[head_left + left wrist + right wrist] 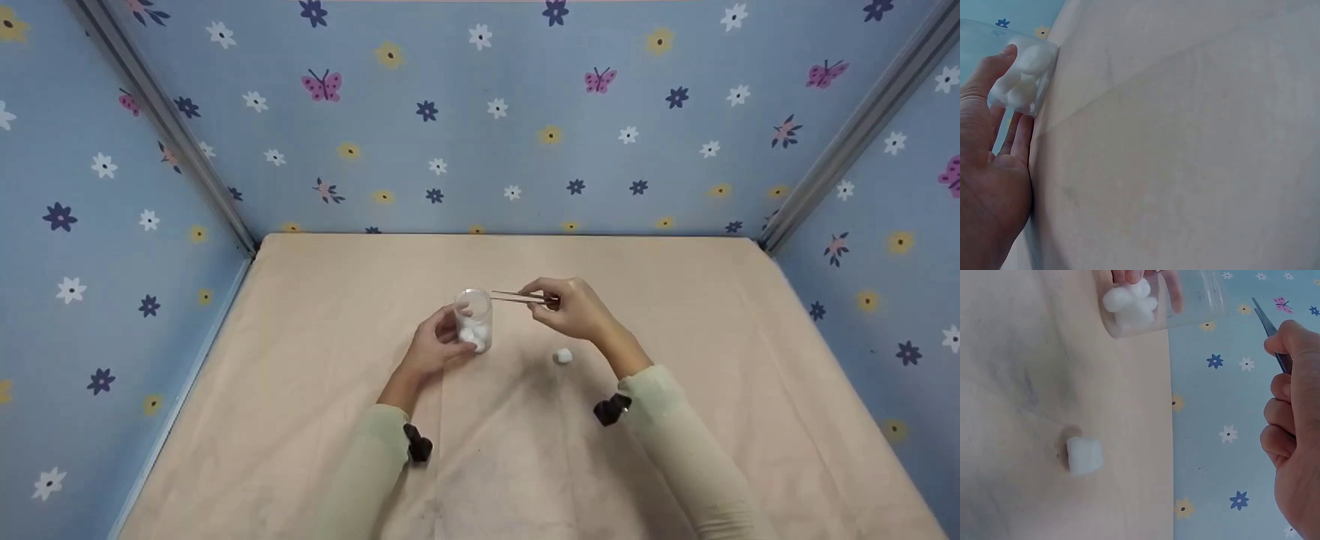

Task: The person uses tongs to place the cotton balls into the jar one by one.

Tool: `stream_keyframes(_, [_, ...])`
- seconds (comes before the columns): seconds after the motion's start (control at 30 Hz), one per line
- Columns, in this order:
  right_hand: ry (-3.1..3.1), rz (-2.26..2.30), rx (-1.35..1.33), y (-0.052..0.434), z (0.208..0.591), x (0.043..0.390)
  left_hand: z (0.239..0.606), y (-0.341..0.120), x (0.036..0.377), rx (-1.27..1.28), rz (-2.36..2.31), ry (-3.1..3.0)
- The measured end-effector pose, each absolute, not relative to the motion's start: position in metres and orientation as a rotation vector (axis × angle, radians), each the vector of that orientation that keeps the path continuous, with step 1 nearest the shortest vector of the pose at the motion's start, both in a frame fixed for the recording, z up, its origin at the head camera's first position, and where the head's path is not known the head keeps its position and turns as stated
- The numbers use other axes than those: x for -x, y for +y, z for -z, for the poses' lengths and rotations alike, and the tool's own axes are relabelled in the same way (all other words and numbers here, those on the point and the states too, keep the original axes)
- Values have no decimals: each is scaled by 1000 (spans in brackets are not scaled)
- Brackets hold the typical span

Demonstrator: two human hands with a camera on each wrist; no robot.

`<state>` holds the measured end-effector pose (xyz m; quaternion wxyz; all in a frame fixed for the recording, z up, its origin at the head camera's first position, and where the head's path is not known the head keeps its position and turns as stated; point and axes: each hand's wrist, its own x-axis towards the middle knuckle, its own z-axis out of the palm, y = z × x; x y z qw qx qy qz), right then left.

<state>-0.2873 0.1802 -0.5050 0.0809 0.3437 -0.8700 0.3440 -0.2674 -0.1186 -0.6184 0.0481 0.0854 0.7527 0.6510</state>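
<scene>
My left hand (pixel 437 346) grips a clear plastic jar (pixel 484 319) round its side, with the thumb across the front. The jar stands upright on the table, its open mouth up, and several white cotton balls (pixel 1131 306) lie at its bottom. My right hand (pixel 574 306) pinches a pair of metal tweezers (pixel 514 297), pointing left, the tips just beside the jar's rim in the head view. Nothing sits between the tweezer tips, which stand apart. One loose cotton ball (pixel 1085 455) lies on the cloth, to the right of the jar and below my right hand.
A pale peach cloth (pixel 315 300) with creases covers the table. Blue walls (pixel 465 135) printed with flowers and butterflies rise behind it and on both sides. Black wrist cameras (pixel 613 409) are strapped at both light green sleeves.
</scene>
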Motion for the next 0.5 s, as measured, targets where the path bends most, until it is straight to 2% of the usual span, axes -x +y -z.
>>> stream_keyframes(0.5, [-2596,-1024,-1010,195,508,284,618,-120,267,-272,-2007,2270])
